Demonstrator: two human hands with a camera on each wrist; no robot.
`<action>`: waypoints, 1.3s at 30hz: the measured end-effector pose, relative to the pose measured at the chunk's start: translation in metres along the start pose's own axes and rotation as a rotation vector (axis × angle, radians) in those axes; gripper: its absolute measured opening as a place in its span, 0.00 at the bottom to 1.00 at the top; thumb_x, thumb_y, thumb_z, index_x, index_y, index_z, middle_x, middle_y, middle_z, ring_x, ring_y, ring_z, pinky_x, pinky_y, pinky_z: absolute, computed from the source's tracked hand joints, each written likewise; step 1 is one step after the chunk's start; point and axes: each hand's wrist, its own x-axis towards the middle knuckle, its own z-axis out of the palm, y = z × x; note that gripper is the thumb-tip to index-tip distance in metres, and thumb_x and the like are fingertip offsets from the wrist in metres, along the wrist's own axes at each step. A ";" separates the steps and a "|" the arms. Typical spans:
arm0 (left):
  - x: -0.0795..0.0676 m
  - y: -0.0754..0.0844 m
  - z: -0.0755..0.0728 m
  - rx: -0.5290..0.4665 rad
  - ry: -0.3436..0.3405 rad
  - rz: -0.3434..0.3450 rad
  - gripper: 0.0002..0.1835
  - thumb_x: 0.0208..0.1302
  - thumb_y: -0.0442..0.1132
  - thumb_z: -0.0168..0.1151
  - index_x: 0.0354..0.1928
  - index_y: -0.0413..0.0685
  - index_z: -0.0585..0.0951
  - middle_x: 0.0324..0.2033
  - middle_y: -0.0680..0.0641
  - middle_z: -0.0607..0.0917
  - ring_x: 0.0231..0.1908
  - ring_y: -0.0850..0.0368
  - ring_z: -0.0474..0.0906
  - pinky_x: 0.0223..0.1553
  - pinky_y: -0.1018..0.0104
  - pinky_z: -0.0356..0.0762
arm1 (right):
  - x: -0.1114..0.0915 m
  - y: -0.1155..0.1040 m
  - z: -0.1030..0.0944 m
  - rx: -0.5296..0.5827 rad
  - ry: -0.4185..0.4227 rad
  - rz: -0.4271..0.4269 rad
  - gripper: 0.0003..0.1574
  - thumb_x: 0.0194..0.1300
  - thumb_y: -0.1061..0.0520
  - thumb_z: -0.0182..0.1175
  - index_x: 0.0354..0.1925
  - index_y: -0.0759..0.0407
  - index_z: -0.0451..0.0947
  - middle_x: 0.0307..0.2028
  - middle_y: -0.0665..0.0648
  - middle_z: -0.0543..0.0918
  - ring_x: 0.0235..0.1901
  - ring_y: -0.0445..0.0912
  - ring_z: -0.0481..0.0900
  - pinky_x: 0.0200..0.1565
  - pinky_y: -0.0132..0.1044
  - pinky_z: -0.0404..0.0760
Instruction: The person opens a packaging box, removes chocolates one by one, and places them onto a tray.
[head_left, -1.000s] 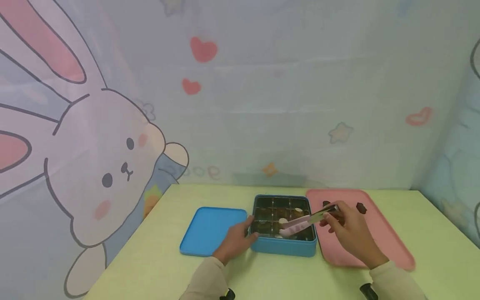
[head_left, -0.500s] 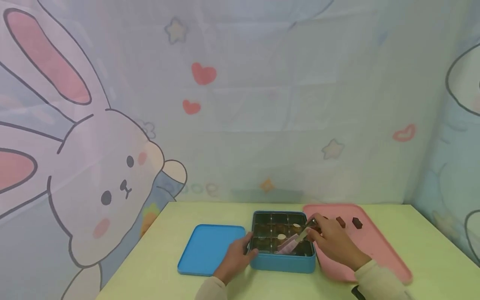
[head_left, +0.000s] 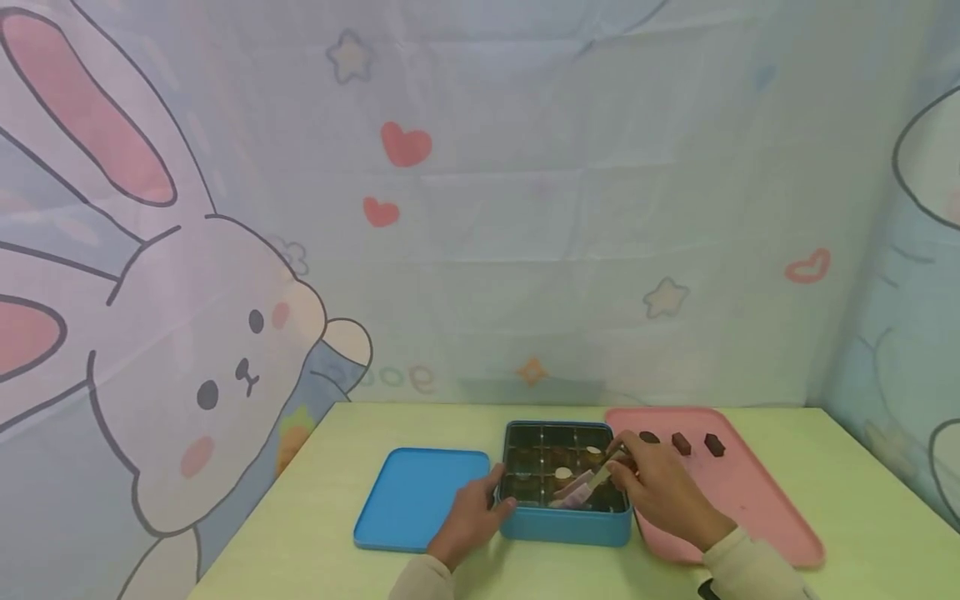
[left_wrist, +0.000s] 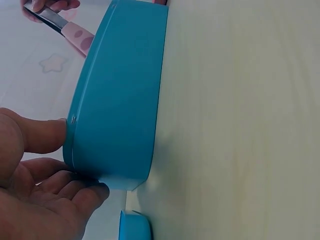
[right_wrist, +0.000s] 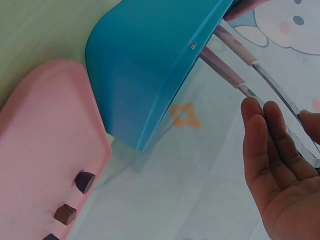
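Observation:
A blue box (head_left: 566,527) with a dark, divided inside stands on the table. Pale-topped pieces (head_left: 563,473) sit in some compartments. My left hand (head_left: 468,517) grips the box's left front corner, thumb on the rim and fingers along the side wall. In my right hand (head_left: 667,492) I pinch metal tongs with pink tips (head_left: 579,493), the tips down in a front compartment. In the right wrist view the two arms of the tongs (right_wrist: 272,82) stand apart; their tips are hidden behind the box wall. Whether they hold a piece cannot be seen.
To the right lies a pink tray (head_left: 750,508), close against the box. Near its back edge sit small dark chocolates: a round one (head_left: 649,437), a block (head_left: 681,443) and an angular one (head_left: 715,445). A flat blue lid (head_left: 423,500) lies left of the box.
The head view has tilted up. My right hand has moved left towards the box, lowering the tongs' tips into the front compartment. The left hand keeps its grip on the box.

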 end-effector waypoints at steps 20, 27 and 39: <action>-0.001 0.003 -0.001 -0.012 0.016 -0.003 0.35 0.70 0.39 0.62 0.74 0.33 0.63 0.69 0.28 0.69 0.71 0.29 0.63 0.68 0.34 0.65 | -0.007 -0.001 -0.015 0.023 0.180 0.004 0.02 0.72 0.63 0.58 0.43 0.59 0.77 0.25 0.48 0.85 0.24 0.30 0.78 0.28 0.29 0.80; -0.002 0.003 -0.001 0.001 0.003 -0.008 0.35 0.70 0.39 0.62 0.74 0.32 0.63 0.69 0.28 0.69 0.70 0.30 0.65 0.67 0.35 0.66 | -0.010 0.001 -0.022 0.048 0.205 -0.018 0.03 0.73 0.64 0.57 0.44 0.62 0.76 0.26 0.52 0.86 0.25 0.30 0.79 0.28 0.30 0.81; -0.001 0.005 -0.002 -0.020 -0.004 -0.017 0.35 0.70 0.38 0.61 0.74 0.31 0.62 0.70 0.29 0.68 0.72 0.29 0.61 0.69 0.33 0.62 | -0.019 0.009 -0.047 0.050 0.291 0.028 0.05 0.74 0.64 0.56 0.45 0.64 0.76 0.29 0.55 0.87 0.27 0.30 0.81 0.29 0.32 0.85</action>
